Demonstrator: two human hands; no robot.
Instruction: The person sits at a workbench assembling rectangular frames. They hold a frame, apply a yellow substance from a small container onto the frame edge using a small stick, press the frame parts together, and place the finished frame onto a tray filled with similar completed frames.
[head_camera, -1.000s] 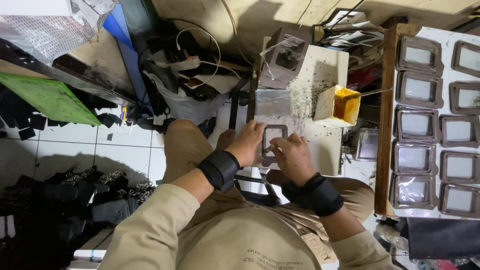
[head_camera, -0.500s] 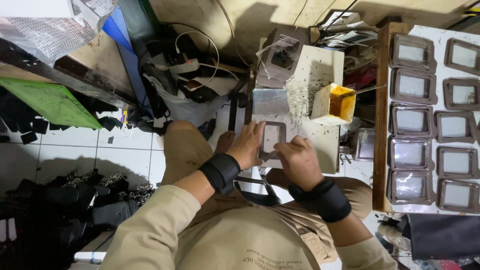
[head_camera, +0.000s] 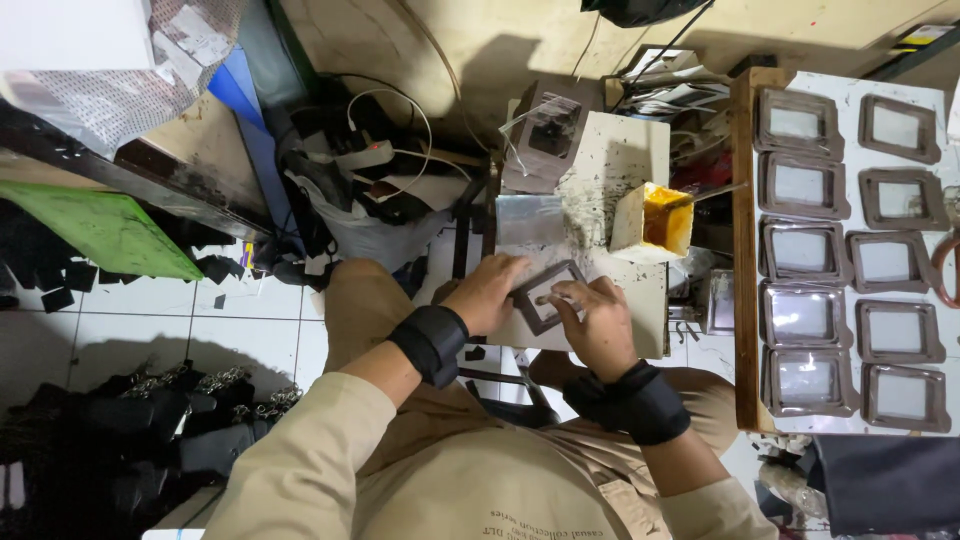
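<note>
A small brown rectangular frame piece (head_camera: 541, 296) with a clear window lies tilted on a white work board (head_camera: 620, 170) over my lap. My left hand (head_camera: 487, 293) grips its left edge. My right hand (head_camera: 597, 320) presses its right side with the fingers on the frame. Both wrists wear black bands. A stack of clear plastic sheets (head_camera: 530, 222) lies just beyond the frame.
A small open box of orange-yellow glue (head_camera: 650, 218) with a stick stands on the board's right. A wooden-edged tray (head_camera: 744, 250) at right carries several finished brown window frames (head_camera: 800, 315). Black pieces, cables and a green mat (head_camera: 95, 225) lie on the tiled floor at left.
The frame piece has turned from upright to tilted between my hands. My right hand has shifted over its right side.
</note>
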